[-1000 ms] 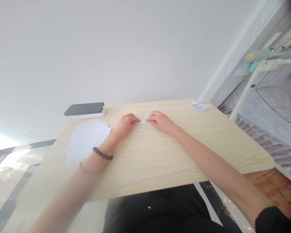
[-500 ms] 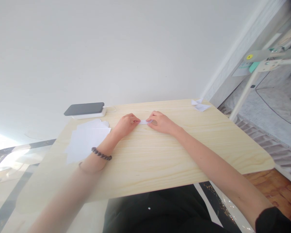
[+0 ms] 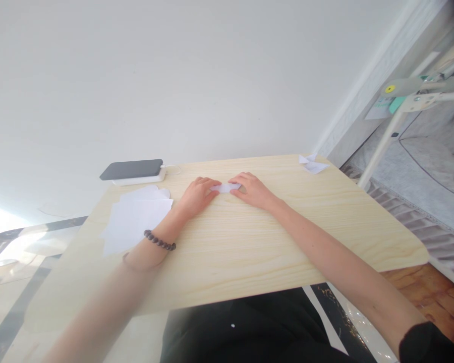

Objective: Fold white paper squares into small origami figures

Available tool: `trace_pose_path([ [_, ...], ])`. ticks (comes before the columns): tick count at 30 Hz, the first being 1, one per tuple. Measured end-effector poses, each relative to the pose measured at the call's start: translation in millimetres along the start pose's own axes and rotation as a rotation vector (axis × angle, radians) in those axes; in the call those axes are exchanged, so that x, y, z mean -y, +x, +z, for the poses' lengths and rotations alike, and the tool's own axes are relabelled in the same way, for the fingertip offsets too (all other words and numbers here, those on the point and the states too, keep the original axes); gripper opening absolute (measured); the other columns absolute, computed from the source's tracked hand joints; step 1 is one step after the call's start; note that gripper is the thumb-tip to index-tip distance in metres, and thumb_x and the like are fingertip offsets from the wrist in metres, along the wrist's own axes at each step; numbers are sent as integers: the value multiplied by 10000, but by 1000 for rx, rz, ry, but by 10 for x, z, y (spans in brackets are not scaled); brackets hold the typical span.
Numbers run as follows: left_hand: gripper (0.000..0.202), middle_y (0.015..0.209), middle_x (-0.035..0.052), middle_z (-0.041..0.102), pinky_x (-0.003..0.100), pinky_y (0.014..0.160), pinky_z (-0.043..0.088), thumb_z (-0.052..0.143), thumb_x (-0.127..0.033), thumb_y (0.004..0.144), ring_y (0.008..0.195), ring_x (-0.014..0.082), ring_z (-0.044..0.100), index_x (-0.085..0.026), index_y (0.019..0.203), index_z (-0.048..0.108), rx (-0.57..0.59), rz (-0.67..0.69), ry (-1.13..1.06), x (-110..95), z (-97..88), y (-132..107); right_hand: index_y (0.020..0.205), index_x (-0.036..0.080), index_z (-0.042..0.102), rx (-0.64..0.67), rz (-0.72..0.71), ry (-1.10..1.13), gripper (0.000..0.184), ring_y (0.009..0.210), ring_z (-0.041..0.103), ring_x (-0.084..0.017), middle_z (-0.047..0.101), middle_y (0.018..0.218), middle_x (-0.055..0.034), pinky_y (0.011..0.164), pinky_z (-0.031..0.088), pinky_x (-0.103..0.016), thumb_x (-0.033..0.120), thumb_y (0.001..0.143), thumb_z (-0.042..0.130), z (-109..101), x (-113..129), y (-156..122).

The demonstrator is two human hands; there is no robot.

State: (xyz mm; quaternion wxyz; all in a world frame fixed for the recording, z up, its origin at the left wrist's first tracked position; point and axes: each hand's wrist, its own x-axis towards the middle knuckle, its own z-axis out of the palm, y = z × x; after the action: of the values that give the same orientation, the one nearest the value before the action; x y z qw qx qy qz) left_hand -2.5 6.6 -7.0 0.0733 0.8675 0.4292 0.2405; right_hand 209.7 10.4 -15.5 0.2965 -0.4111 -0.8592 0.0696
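Note:
A small folded strip of white paper lies at the middle of the wooden table, spanning the gap between my two hands. My left hand grips its left end, thumb on the near side and fingers on the far side. At the right end my right hand holds it the same way, thumb and fingers around the edge. Both ends of the strip are partly covered by my fingers.
Loose white paper sheets lie left of my left forearm. Behind them a dark phone rests on a white block with a cable. Folded paper pieces sit at the far right corner of the table, against the wall.
My fingertips have shifted outward and spread a little, from pinching to holding the edges. More of the paper strip's middle shows between my hands.

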Motion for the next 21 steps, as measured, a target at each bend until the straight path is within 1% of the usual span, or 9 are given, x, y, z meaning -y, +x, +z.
trace_pose_path([
  [4, 312, 1039, 43, 556, 340, 886, 381, 433, -223, 788, 993, 190, 478, -208, 1085, 526, -24, 1, -29, -28, -16, -5, 992, 204, 575, -3, -16, 43, 229, 923, 482, -176, 573, 962, -44, 844, 384, -329, 241, 777, 504, -31, 40, 4],
  [8, 221, 965, 46, 538, 325, 848, 399, 440, -205, 772, 950, 181, 490, -201, 955, 564, -37, 24, -56, -74, -49, -13, 897, 198, 569, -7, -45, 77, 151, 901, 491, -165, 566, 933, -38, 814, 392, -305, 200, 760, 504, -33, 64, 9],
  [11, 166, 948, 48, 534, 313, 817, 408, 445, -217, 771, 920, 178, 499, -194, 884, 564, -32, 31, -51, -110, -70, -21, 824, 186, 571, -4, -70, 66, 96, 885, 501, -164, 565, 926, -46, 807, 390, -297, 221, 756, 512, -26, 77, 7],
  [13, 148, 939, 45, 542, 305, 802, 409, 449, -238, 777, 896, 174, 506, -190, 860, 562, -27, 37, -35, -130, -81, -25, 796, 178, 575, -3, -63, 55, 117, 850, 513, -156, 571, 903, -50, 785, 392, -284, 257, 780, 489, -28, 85, 7],
  [16, 174, 906, 43, 566, 293, 776, 410, 429, -287, 806, 861, 168, 516, -185, 840, 567, -15, 55, -27, -149, -93, -30, 753, 171, 577, -4, -26, 29, 208, 785, 524, -145, 584, 821, -47, 733, 395, -267, 299, 824, 429, -39, 93, 13],
  [18, 222, 897, 48, 577, 288, 765, 409, 401, -317, 829, 849, 166, 522, -181, 840, 576, -10, 72, -23, -153, -98, -31, 761, 173, 577, -13, -5, 14, 204, 764, 527, -142, 594, 792, -38, 717, 393, -264, 299, 823, 430, -43, 95, 18],
  [21, 260, 904, 53, 588, 278, 745, 412, 373, -330, 848, 839, 161, 532, -181, 859, 586, -6, 83, -25, -154, -98, -30, 847, 183, 584, -24, -1, 10, 150, 793, 534, -144, 613, 850, -29, 733, 392, -266, 239, 799, 454, -39, 96, 20],
])
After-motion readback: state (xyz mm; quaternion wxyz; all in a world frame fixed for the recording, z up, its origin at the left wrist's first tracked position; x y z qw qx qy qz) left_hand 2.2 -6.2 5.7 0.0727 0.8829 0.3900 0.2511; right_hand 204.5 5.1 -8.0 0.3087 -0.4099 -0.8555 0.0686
